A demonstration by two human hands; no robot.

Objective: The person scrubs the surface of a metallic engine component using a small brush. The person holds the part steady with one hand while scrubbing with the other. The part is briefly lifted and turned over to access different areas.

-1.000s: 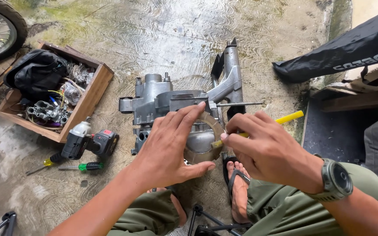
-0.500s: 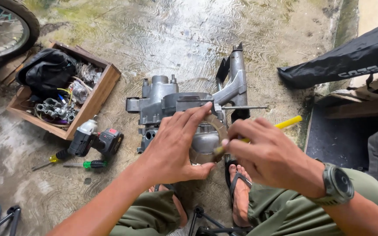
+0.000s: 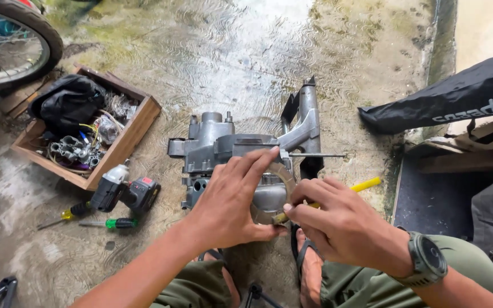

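The left hand (image 3: 229, 202) has its grip closed on a tan ring (image 3: 281, 177), thumb under the lower edge and fingers stretched over the top, pressing it flat against the face of the engine (image 3: 218, 142). The right hand (image 3: 343, 225) has its grip pinched shut on a yellow-handled tool (image 3: 366, 185), whose tip meets the lower rim of the ring just beside the left thumb; the handle sticks out to the right of the engine. A dark watch (image 3: 426, 262) sits on the right wrist.

The engine is a grey metal casing lying on the wet concrete floor (image 3: 229, 51), directly in front of the squatting person, whose sandalled foot (image 3: 306, 268) shows just below it. A thin steel rod (image 3: 315, 155) juts from the engine's right side, and a grey bracket (image 3: 306, 117) rises from its upper right.

Left of the engine, near it, lies a cordless drill (image 3: 126, 191) with a red and black body. Just below the drill rest two screwdrivers, one green-handled (image 3: 115, 223), one yellow-handled (image 3: 67, 214). Further left and up from the engine stands a wooden box (image 3: 135, 128) holding a black bag (image 3: 67, 102), wires and metal parts. Beyond the box, at the far upper left, is a spoked wheel (image 3: 41, 34). Well right of the engine lies a black cover (image 3: 452, 102) over stacked boards (image 3: 463, 157).
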